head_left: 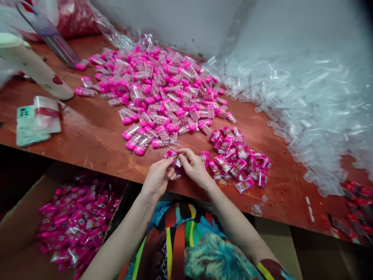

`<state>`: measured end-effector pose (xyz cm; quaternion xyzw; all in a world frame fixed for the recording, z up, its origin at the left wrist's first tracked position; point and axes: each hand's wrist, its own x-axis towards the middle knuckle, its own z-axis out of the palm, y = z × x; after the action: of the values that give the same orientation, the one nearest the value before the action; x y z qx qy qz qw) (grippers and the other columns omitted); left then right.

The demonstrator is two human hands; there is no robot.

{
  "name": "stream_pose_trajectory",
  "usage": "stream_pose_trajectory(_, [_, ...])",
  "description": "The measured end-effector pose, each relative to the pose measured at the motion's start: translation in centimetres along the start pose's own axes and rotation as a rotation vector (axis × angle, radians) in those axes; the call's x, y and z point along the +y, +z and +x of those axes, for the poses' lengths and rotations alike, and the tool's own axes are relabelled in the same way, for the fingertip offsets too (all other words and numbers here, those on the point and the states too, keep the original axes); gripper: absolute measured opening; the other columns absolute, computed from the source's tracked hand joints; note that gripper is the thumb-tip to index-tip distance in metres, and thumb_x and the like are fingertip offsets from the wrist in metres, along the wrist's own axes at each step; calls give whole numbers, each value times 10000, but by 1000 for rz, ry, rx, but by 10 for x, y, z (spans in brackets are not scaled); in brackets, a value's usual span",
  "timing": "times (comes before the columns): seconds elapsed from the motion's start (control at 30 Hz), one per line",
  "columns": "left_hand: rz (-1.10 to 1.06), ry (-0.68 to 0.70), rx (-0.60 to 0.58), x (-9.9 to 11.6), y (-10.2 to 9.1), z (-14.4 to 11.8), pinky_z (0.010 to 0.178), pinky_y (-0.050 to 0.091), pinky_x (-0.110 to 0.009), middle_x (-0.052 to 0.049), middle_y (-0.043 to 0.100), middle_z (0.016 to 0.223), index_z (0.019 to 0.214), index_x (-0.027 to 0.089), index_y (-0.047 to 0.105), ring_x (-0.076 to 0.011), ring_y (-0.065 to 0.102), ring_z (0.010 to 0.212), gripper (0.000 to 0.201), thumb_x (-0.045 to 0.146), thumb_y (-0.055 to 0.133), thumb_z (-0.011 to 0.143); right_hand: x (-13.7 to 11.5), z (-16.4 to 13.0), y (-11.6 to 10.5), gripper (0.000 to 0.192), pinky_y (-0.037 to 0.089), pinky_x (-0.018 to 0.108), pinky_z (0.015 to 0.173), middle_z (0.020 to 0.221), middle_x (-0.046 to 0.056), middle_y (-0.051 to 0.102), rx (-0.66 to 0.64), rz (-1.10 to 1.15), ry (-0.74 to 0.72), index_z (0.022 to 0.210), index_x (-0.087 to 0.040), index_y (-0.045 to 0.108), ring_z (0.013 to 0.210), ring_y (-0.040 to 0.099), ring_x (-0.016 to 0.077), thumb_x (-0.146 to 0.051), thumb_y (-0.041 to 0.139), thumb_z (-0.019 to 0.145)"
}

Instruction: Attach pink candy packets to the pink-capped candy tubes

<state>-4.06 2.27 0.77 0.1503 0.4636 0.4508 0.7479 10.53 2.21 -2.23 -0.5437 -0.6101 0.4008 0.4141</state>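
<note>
Pink packet point(172, 155) sits pinched between the fingertips of the left hand point(159, 177) and the right hand point(194, 166), above the near edge of the red-brown table point(96, 132). Just right lies a small pile of packets point(237, 157); behind, a heap of pink-capped tubes point(163, 93).

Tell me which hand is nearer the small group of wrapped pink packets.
Right. The right hand lies just beside the wrapped pink packets; the left hand sits farther away, beyond it.

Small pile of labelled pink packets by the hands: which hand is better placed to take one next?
Probably the right hand: the labelled packets lie just beyond it on the table. The left hand sits farther away. Both hands pinch one pink packet.
</note>
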Motion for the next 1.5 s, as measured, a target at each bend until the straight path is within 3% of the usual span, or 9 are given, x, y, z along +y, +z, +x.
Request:
stream_pose_trajectory(0.23, [-54, 57, 109, 12, -15, 4, 399, 273, -191, 105, 372, 494, 615, 164, 481, -25, 318, 407, 442, 257, 913, 612, -6, 83, 10, 428, 431, 446, 1026, 1239, 200, 599, 170, -629, -144, 1349, -105, 613, 1156, 532, 299, -129, 442, 957])
stream_pose_trajectory(0.4, [-93, 19, 118, 12, -12, 2, 390, 274, -190, 110, 355, 499, 623, 171, 471, -26, 313, 406, 456, 248, 920, 604, -7, 112, 12, 449, 385, 534, 1045, 1378, 191, 523, 79, -796, -163, 1368, -205, 640, 1208, 466, 350, -201, 598, 921])
stream_pose_trajectory(0.6, [-140, 5, 110, 17, -11, 1, 380, 274, -184, 101, 403, 510, 652, 155, 517, -22, 322, 397, 371, 195, 885, 638, -1, 72, -14, 277, 444, 411, 1079, 1192, 76, 696, 182, -88, -152, 1164, -207, 701, 1155, 586, 223, -366, 586, 968])
stream_pose_trajectory(0.73, [-174, -14, 101, 17, -2, 1, 372, 274, -182, 86, 439, 514, 644, 153, 514, -23, 335, 392, 325, 140, 837, 680, -5, 31, -30, 368, 561, 328, 845, 936, 13, 719, 98, 474, 161, 1084, -222, 687, 866, 673, 164, -524, 686, 873])
stream_pose_trajectory(0.87, [-195, -49, 45, 8, 10, -1, 370, 286, -185, 81, 444, 514, 672, 148, 543, -32, 344, 392, 263, 115, 797, 731, -7, -5, -36, 412, 506, 240, 549, 798, -24, 667, 1, 769, 353, 1101, -224, 636, 589, 613, 112, -556, 691, 863])
stream_pose_trajectory(0.97, [-207, -91, 14, -2, 16, -2, 371, 287, -185, 79, 444, 519, 670, 149, 537, -30, 335, 394, 263, 116, 782, 760, -6, -26, -36, 481, 386, 216, 422, 816, -1, 666, -43, 827, 412, 1164, -221, 600, 511, 530, 102, -627, 568, 909])
stream_pose_trajectory(1.1, [-214, -120, 37, -14, 21, -2, 373, 291, -182, 71, 494, 548, 677, 147, 546, -23, 331, 393, 264, 107, 796, 750, -5, -50, -36, 541, 505, 285, 570, 777, 31, 625, -17, 805, 474, 1146, -198, 605, 642, 568, 154, -630, 330, 971])
stream_pose_trajectory(1.23, [-200, -163, 84, -22, 25, -2, 377, 305, -183, 64, 528, 561, 700, 146, 572, -22, 352, 389, 233, 94, 792, 757, -5, -68, -35, 370, 531, 292, 645, 799, 5, 589, 101, 780, 432, 1046, -216, 614, 692, 572, 141, -554, 543, 915])
stream_pose_trajectory(1.5, [-232, -210, 124, -33, 31, -4, 372, 319, -183, 76, 499, 542, 717, 145, 572, -30, 387, 394, 233, 55, 784, 753, -10, -77, -18, 408, 384, 197, 383, 749, -69, 581, 333, 426, 378, 1165, -241, 526, 461, 500, 66, -457, 702, 867])
